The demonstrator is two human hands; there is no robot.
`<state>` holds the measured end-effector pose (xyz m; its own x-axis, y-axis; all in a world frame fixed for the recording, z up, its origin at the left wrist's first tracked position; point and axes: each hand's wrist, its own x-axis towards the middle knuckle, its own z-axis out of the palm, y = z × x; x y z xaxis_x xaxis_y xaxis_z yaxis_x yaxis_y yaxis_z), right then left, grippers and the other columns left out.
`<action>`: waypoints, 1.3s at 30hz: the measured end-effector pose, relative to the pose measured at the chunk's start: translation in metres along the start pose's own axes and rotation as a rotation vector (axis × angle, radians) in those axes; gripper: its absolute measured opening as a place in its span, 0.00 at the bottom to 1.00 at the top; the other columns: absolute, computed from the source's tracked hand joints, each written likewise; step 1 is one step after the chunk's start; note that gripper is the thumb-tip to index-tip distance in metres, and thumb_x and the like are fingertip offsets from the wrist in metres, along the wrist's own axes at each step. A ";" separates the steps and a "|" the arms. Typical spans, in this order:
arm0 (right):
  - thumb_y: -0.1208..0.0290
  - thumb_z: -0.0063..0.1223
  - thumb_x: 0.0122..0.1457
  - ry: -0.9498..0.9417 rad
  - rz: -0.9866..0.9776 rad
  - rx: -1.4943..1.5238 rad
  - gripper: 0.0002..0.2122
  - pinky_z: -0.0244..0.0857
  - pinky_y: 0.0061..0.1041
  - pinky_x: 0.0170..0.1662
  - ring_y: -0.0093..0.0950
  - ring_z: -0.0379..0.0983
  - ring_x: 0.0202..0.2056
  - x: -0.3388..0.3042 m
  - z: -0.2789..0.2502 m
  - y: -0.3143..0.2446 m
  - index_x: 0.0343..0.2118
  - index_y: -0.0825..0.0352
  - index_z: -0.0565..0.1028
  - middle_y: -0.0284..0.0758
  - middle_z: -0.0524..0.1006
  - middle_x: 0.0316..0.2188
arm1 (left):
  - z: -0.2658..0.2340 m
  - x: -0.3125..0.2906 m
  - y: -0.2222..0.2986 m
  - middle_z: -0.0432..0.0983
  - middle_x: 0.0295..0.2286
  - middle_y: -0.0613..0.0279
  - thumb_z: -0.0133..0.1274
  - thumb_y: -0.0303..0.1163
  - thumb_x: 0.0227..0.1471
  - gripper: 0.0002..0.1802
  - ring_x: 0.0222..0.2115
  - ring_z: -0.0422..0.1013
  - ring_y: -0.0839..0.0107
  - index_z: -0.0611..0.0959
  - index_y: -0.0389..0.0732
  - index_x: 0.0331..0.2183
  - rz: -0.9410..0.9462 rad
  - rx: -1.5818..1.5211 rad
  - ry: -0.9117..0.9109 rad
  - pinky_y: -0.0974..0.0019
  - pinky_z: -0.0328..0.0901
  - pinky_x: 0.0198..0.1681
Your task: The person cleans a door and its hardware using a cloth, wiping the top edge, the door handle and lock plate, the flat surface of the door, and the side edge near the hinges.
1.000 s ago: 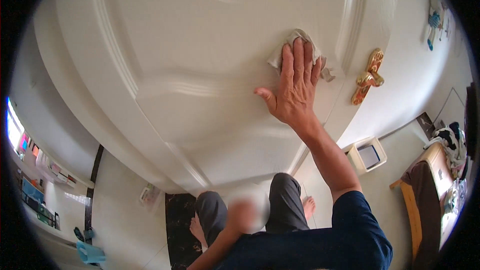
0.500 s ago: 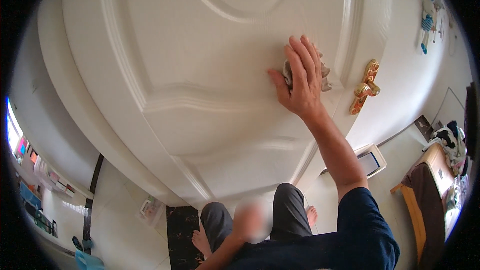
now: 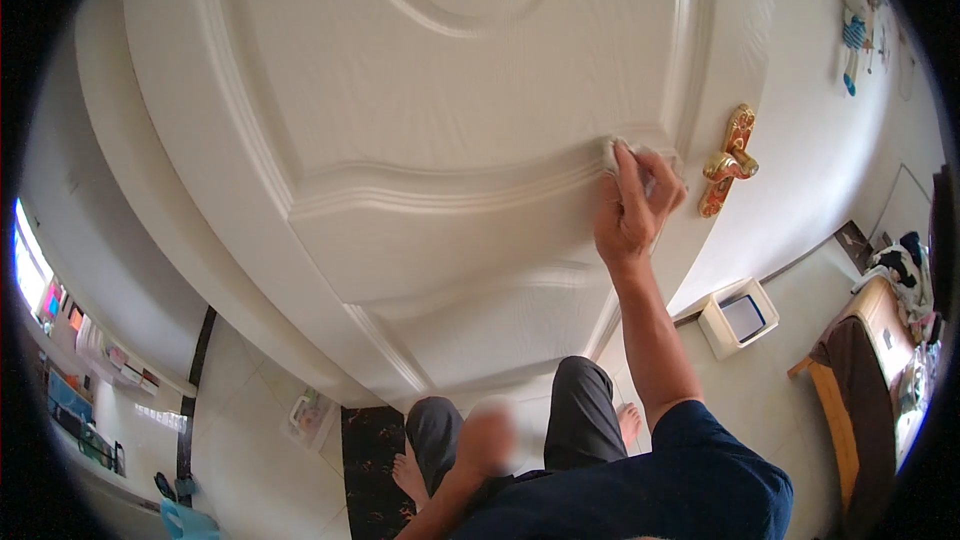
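Note:
A white panelled door [image 3: 450, 120] with raised mouldings fills the middle of the view. My right hand [image 3: 636, 202] is closed on a crumpled pale cloth [image 3: 609, 154], most of which my fingers hide. It presses against the right end of the curved moulding, to the left of the gold door handle [image 3: 730, 162]. Low down, in front of my body, is my left hand [image 3: 487, 439]. A blur covers its fingers, so whether it holds anything cannot be made out.
A cream bin [image 3: 738, 318] stands on the tiled floor beyond the door's right edge. Farther right, a wooden piece of furniture [image 3: 852, 340] bears heaped clothes [image 3: 905, 280]. A clear plastic box [image 3: 310, 418] lies left of the dark threshold [image 3: 372, 470]. A stuffed toy [image 3: 854, 35] hangs at upper right.
My right hand has moved down and slightly right across the door with the cloth, its fingers going from spread flat to bunched around it. My left hand stays low before my body.

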<state>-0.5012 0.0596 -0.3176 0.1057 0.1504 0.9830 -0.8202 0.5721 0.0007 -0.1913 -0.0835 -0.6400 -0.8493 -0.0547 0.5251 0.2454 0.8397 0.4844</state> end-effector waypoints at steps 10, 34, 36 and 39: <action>0.81 0.56 0.72 0.201 0.226 0.165 0.22 0.66 0.39 0.68 0.46 0.71 0.66 0.058 0.046 -0.017 0.67 0.70 0.78 0.45 0.79 0.62 | 0.003 -0.008 0.010 0.75 0.29 0.53 0.62 0.33 0.56 0.07 0.31 0.72 0.50 0.82 0.41 0.34 0.060 0.020 0.075 0.47 0.66 0.34; 0.76 0.58 0.66 -0.123 -0.300 0.208 0.19 0.57 0.51 0.75 0.45 0.72 0.71 0.071 0.080 -0.083 0.60 0.65 0.83 0.42 0.79 0.68 | 0.094 -0.091 -0.071 0.82 0.43 0.55 0.54 0.36 0.71 0.15 0.40 0.78 0.59 0.86 0.40 0.51 0.157 0.016 -0.029 0.53 0.75 0.44; 0.74 0.62 0.64 -0.254 -0.573 0.272 0.19 0.66 0.49 0.71 0.43 0.75 0.69 0.067 0.081 -0.096 0.59 0.63 0.84 0.40 0.80 0.67 | 0.101 -0.101 -0.077 0.82 0.44 0.55 0.53 0.36 0.73 0.16 0.41 0.79 0.59 0.86 0.39 0.53 0.165 0.031 -0.051 0.53 0.75 0.44; 0.74 0.65 0.60 -0.256 -0.710 0.351 0.23 0.72 0.47 0.67 0.41 0.76 0.69 0.094 0.083 -0.081 0.60 0.63 0.84 0.39 0.80 0.66 | 0.109 -0.124 -0.093 0.83 0.46 0.55 0.51 0.36 0.75 0.17 0.43 0.80 0.61 0.86 0.39 0.55 0.180 0.095 -0.074 0.54 0.77 0.46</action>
<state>-0.4714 -0.0398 -0.2103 0.5676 -0.3638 0.7386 -0.7390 0.1704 0.6518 -0.1601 -0.0960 -0.8261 -0.8282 0.1378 0.5432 0.3545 0.8796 0.3172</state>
